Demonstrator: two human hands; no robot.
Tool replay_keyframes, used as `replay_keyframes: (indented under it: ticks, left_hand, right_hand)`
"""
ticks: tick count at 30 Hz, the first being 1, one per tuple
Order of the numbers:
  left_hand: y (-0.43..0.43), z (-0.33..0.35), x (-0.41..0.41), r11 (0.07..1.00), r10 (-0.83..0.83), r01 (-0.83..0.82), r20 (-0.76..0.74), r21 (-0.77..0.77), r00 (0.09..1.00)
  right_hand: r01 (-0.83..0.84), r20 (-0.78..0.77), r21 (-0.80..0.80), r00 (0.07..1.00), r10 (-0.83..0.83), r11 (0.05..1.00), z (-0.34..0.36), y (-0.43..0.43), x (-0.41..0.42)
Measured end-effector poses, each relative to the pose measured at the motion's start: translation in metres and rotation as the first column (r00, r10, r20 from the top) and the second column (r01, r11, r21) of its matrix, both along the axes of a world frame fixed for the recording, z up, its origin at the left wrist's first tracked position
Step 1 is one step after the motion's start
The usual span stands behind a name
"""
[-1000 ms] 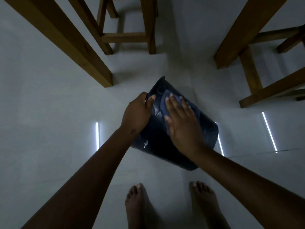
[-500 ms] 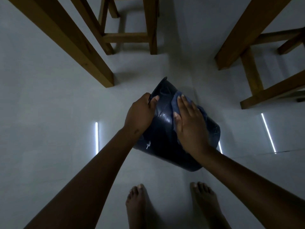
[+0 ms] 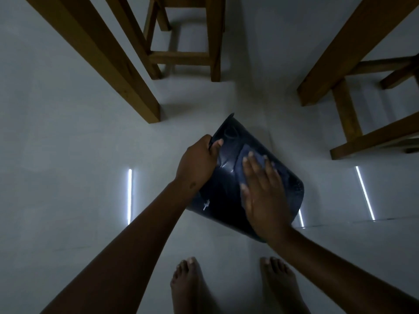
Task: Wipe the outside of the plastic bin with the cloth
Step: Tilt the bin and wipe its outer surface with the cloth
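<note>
**Wiping the bin, partway through**

The left hand (image 3: 199,162) clenches the rim of the dark bin (image 3: 224,196), tilted above the pale floor (image 3: 68,155). The right hand (image 3: 264,196) lies flat, pressing the cloth (image 3: 248,150) onto its side. A white smear remains; hidden sides likely still need wiping.

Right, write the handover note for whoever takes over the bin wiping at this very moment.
Left hand: gripping the rim of the plastic bin, holding it tilted above the floor.
Right hand: flat, pressing the blue cloth against the bin's outer wall.
Done: wiping is under way on the upward-facing side, which looks glossy; how much is covered cannot be told.
Left: the white mark near the lower edge, plus the sides out of view.
</note>
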State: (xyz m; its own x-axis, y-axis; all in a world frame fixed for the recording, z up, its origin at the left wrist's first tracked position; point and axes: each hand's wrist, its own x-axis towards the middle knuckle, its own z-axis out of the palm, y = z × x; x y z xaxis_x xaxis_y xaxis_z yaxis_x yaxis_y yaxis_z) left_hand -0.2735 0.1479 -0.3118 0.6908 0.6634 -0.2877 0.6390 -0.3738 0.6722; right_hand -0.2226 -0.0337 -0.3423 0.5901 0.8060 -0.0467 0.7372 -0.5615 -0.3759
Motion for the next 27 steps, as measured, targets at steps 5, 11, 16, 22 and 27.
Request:
replay_keyframes:
  ticks: [5, 11, 16, 22, 27]
  left_hand:
    - [0.000, 0.004, 0.012, 1.000, -0.009, 0.009, 0.001, -0.001, 1.000]
    - [-0.002, 0.003, -0.030, 0.990, -0.071, 0.073, 0.018, -0.118, 0.997]
    - [-0.004, -0.002, -0.032, 0.991, -0.102, 0.102, -0.007, 0.082, 0.995]
    - [0.001, 0.004, -0.013, 0.972, -0.195, 0.189, 0.030, 0.138, 0.980]
    - [-0.004, 0.006, 0.002, 0.980, -0.168, 0.169, -0.020, 0.106, 0.986]
  right_hand:
    - [-0.131, 0.056, -0.007, 0.990, 0.132, 0.991, -0.001, 0.015, -0.006]
    - [0.044, -0.088, 0.091, 0.995, -0.036, 0.995, 0.000, 0.031, 0.049]
    - [0.100, -0.155, 0.133, 0.985, -0.079, 0.986, -0.002, 0.020, 0.044]
    - [-0.071, -0.053, 0.064, 0.996, 0.075, 0.995, 0.003, 0.011, 0.008]
    - [0.171, -0.301, 0.114, 0.945, -0.130, 0.979, 0.000, 0.026, 0.048]
